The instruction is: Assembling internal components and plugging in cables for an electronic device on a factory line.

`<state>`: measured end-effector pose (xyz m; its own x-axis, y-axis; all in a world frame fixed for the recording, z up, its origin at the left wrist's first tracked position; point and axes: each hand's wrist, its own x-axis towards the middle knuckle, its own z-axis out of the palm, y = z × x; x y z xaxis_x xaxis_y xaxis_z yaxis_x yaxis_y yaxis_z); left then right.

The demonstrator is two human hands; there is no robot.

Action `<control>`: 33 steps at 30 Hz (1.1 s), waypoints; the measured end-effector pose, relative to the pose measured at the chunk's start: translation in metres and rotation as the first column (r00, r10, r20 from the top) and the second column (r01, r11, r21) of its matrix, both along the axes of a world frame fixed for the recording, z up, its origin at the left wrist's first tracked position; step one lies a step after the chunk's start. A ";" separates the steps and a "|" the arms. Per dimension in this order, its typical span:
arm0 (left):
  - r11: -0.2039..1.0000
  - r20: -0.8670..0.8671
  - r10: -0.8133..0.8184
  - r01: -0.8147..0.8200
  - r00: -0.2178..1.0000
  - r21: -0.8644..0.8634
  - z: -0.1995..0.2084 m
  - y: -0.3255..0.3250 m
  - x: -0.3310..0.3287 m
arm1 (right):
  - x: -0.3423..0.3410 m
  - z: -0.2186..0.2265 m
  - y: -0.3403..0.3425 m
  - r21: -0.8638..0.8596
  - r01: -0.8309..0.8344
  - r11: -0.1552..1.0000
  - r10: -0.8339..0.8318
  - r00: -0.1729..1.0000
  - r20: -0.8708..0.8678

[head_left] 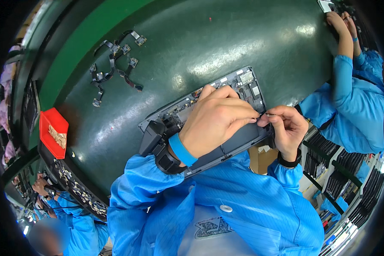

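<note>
Nearby lie ribbon cables (112, 66). Left hand (219, 116), pinched narrow, partly hides the opened device (252, 93); right hand (289, 126) pinches a small piece (270, 115).

I've got my left forearm (145, 176) angled in from about 7 o'clock, so the left hand (217, 121) sits near the middle of my view, back up, knuckles arched toward 12. Its thumb and index reach out to 3 o'clock, tips close together; the other fingers are bent under. Right forearm (286, 176) is over at 4 o'clock, pretty foreshortened, with the right wrist (289, 154) pointing up toward 12. My right hand (289, 127) is half curled, thumb and index tips aimed at 9, nearly meeting the left's. Can't make out how hard either's pinching, tbh.
</note>
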<state>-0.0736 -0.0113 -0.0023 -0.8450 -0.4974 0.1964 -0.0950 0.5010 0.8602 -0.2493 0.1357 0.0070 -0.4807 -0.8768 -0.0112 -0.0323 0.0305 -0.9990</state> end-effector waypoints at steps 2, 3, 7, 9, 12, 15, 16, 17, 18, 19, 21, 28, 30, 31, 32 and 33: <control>0.999 -0.011 -0.003 0.003 1.000 -0.044 0.000 0.002 -0.002 | -0.011 0.001 0.006 0.009 -0.067 0.998 0.068 0.977 -0.204; 0.991 -0.005 0.003 -0.003 1.000 -0.135 -0.001 0.003 -0.004 | -0.014 0.002 0.008 0.021 -0.132 0.991 0.129 0.907 -0.401; 0.967 -0.021 0.030 -0.035 0.999 -0.253 -0.002 0.002 -0.009 | -0.015 0.012 0.009 -0.064 -0.142 0.988 0.088 0.849 -0.522; 0.977 0.010 0.034 -0.032 0.999 -0.209 -0.002 0.002 -0.012 | -0.013 0.016 0.013 -0.021 -0.125 0.992 0.094 0.840 -0.534; 0.992 0.056 0.041 -0.034 0.998 -0.120 0.001 0.000 -0.015 | -0.005 0.019 0.015 0.067 -0.079 0.995 0.102 0.837 -0.537; 0.997 0.050 0.027 -0.023 0.998 -0.073 -0.002 -0.001 -0.015 | -0.002 0.013 0.017 0.189 0.051 0.981 -0.027 0.991 -0.131; 0.997 0.028 0.011 -0.008 1.000 -0.080 -0.003 -0.001 -0.014 | -0.003 0.013 0.016 0.194 0.049 0.980 -0.023 0.991 -0.131; 0.997 0.028 0.013 -0.011 1.000 -0.075 -0.003 -0.001 -0.014 | -0.004 0.013 0.015 0.218 0.037 0.975 -0.039 0.999 0.006; 0.998 0.027 0.013 -0.011 1.000 -0.070 -0.002 -0.001 -0.014 | -0.005 0.012 0.015 0.241 0.024 0.970 -0.060 0.988 0.142; 0.998 0.026 0.012 -0.010 1.000 -0.064 -0.002 -0.002 -0.015 | -0.004 0.012 0.013 0.279 0.038 0.960 -0.097 0.975 0.198; 0.998 0.037 0.018 -0.016 0.999 -0.055 0.000 -0.002 -0.014 | -0.002 0.010 0.009 0.301 0.039 0.953 -0.113 0.965 0.235; 1.000 0.063 0.021 -0.021 0.998 -0.003 0.001 -0.004 -0.014 | 0.001 0.014 0.007 0.322 0.063 0.945 -0.158 0.947 0.279; 1.000 0.063 0.027 -0.028 0.998 0.010 0.001 -0.004 -0.013 | 0.002 0.014 0.007 0.320 0.053 0.946 -0.153 0.943 0.295; 0.999 0.062 0.028 -0.029 0.998 0.019 0.001 -0.003 -0.013 | 0.006 0.012 0.008 0.261 0.091 0.961 -0.141 0.973 0.181; 0.999 0.060 0.029 -0.031 0.998 0.022 0.000 -0.003 -0.013 | 0.009 0.010 0.008 0.197 0.121 0.973 -0.136 0.989 0.063; 1.000 0.044 0.005 -0.005 0.999 0.000 -0.002 -0.004 -0.011 | 0.011 0.007 0.007 0.098 0.165 0.981 -0.156 0.984 -0.088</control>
